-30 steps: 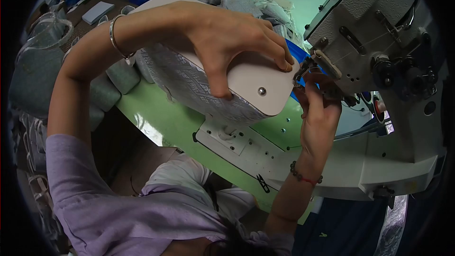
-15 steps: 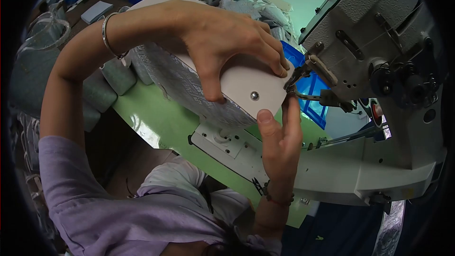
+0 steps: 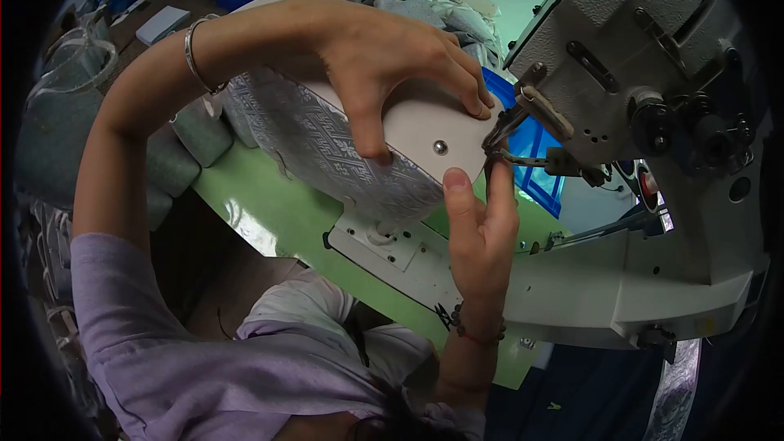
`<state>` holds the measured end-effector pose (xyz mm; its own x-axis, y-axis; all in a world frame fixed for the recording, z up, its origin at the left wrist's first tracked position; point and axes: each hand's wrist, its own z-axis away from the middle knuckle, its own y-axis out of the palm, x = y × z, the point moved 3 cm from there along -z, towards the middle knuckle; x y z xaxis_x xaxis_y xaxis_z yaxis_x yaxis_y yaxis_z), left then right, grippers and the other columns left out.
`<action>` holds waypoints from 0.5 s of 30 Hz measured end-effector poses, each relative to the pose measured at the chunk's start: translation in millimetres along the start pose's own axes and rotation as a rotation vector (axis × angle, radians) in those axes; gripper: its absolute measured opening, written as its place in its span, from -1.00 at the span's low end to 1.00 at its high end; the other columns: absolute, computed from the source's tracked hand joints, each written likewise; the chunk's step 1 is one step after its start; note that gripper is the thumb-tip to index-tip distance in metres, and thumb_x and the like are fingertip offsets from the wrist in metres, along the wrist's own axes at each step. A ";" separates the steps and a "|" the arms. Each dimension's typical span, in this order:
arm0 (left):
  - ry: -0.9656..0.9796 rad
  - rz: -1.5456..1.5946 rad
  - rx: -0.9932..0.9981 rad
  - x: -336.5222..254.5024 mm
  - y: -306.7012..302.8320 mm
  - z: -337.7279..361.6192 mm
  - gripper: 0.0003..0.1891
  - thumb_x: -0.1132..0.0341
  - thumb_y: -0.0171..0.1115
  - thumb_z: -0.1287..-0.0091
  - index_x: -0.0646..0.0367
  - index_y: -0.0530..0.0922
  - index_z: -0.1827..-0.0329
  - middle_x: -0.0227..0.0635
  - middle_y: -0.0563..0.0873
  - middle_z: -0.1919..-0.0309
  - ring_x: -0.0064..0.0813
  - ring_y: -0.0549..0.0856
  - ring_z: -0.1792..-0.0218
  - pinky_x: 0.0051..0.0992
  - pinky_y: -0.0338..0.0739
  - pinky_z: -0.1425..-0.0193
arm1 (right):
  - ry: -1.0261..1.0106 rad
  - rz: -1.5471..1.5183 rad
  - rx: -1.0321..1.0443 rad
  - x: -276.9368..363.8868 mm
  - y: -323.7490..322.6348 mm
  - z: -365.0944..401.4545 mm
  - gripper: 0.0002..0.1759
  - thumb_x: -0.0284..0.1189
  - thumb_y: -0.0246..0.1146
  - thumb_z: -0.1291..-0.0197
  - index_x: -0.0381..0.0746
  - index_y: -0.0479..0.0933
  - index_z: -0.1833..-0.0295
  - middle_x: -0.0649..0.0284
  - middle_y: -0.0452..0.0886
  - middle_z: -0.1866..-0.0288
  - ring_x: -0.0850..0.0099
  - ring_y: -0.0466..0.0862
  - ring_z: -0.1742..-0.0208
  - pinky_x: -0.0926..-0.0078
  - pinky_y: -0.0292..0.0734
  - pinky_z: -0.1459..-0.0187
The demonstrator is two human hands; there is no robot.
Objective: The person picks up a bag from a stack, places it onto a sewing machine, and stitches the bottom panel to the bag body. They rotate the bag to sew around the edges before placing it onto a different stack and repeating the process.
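A bag (image 3: 327,147) with grey-blue patterned fabric sides lies with its pale base panel (image 3: 416,126) facing up; a round metal stud sits on the panel. My left hand (image 3: 392,61) arches over the panel, thumb pressed on its near edge and fingertips on the far edge. At the bag's right end, my right hand (image 3: 482,237) has its thumb against the near corner. Its fingers reach up along the edge, close beside the needle and presser foot of a sewing machine (image 3: 490,143). The panel's edge meets the presser foot, and the stitching point is partly hidden.
The machine's large head (image 3: 629,57) fills the upper right above its pale bed (image 3: 572,286). Small thread snips (image 3: 445,316) lie by the bed's near edge on the green table (image 3: 286,216). A blue crate (image 3: 535,163) stands behind. Grey fabric pieces (image 3: 433,12) are heaped at the back.
The bag has turned slightly at the presser foot, its stud shifting up and more of the patterned side showing. Both hands have moved slightly with it and keep their hold.
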<state>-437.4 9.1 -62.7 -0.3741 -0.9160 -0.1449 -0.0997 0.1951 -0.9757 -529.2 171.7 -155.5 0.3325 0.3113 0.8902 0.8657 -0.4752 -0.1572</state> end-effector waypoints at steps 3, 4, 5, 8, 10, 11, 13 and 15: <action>0.104 -0.018 -0.096 8.0 3.5 0.0 -0.07 0.06 0.50 0.40 0.28 0.51 -0.20 -0.16 0.66 0.13 -0.14 0.55 0.11 -0.21 0.42 -0.11 | 0.014 0.054 -0.001 -1.0 0.7 -1.8 -0.36 -0.28 0.22 -0.36 -0.53 0.23 -0.33 -0.16 0.45 -0.17 0.12 0.58 -0.15 0.26 0.49 -0.13; 0.106 -0.018 -0.096 8.3 2.9 -0.5 -0.07 0.06 0.50 0.40 0.28 0.51 -0.20 -0.16 0.66 0.13 -0.14 0.55 0.11 -0.21 0.42 -0.11 | 0.004 0.088 0.001 -1.4 1.0 -2.7 -0.36 -0.26 0.21 -0.36 -0.53 0.24 -0.33 -0.19 0.45 -0.17 0.08 0.57 -0.16 0.24 0.47 -0.14; 0.081 0.008 -0.079 9.4 3.1 -1.0 -0.07 0.07 0.50 0.40 0.28 0.51 -0.20 -0.14 0.67 0.14 -0.13 0.55 0.11 -0.21 0.42 -0.12 | 0.004 0.090 0.000 -2.1 1.3 -3.1 -0.36 -0.26 0.21 -0.36 -0.53 0.24 -0.33 -0.19 0.45 -0.17 0.08 0.57 -0.16 0.24 0.47 -0.14; -0.008 0.058 -0.015 8.1 -2.2 -2.5 -0.08 0.07 0.51 0.39 0.28 0.52 -0.20 -0.12 0.67 0.14 -0.13 0.56 0.10 -0.23 0.43 -0.13 | 0.002 0.133 -0.005 -5.0 4.1 -5.4 -0.32 -0.25 0.18 -0.38 -0.53 0.18 -0.38 -0.22 0.41 -0.22 0.03 0.52 -0.21 0.21 0.40 -0.22; -0.072 0.085 0.030 8.9 -2.0 -3.6 -0.09 0.08 0.50 0.39 0.29 0.52 -0.19 -0.12 0.67 0.14 -0.13 0.56 0.09 -0.24 0.43 -0.13 | -0.044 0.167 -0.061 -6.9 7.6 -7.4 -0.28 -0.26 0.15 -0.39 -0.51 0.09 -0.44 -0.24 0.35 -0.28 0.02 0.48 -0.25 0.20 0.37 -0.25; -0.064 0.085 0.021 10.4 -1.4 -4.0 -0.09 0.08 0.50 0.39 0.29 0.53 -0.18 -0.12 0.67 0.15 -0.13 0.56 0.10 -0.25 0.43 -0.12 | -0.043 0.169 -0.059 -10.2 12.5 -9.3 -0.28 -0.26 0.15 -0.39 -0.51 0.09 -0.44 -0.24 0.35 -0.28 0.02 0.48 -0.25 0.20 0.37 -0.25; -0.056 0.086 0.009 14.8 1.1 -4.1 -0.10 0.08 0.50 0.39 0.30 0.54 -0.17 -0.13 0.67 0.16 -0.13 0.55 0.10 -0.26 0.43 -0.12 | -0.134 0.161 -0.157 -11.1 16.7 -11.7 -0.44 -0.24 0.06 -0.46 -0.48 0.25 -0.33 0.01 0.51 -0.09 0.35 0.50 -0.07 0.39 0.38 -0.14; 0.005 0.075 -0.053 18.3 3.7 -3.4 -0.12 0.08 0.50 0.38 0.30 0.55 -0.15 -0.13 0.67 0.20 -0.14 0.55 0.13 -0.26 0.46 -0.06 | -0.052 0.129 -0.135 -9.7 16.9 -13.4 -0.38 -0.25 0.09 -0.44 -0.48 0.15 -0.39 -0.07 0.44 -0.16 0.26 0.49 -0.12 0.33 0.37 -0.18</action>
<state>-447.7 -5.7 -68.4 -0.3872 -0.8963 -0.2161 -0.1200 0.2814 -0.9521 -522.9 149.7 -161.0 0.4598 0.2812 0.8423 0.7575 -0.6192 -0.2068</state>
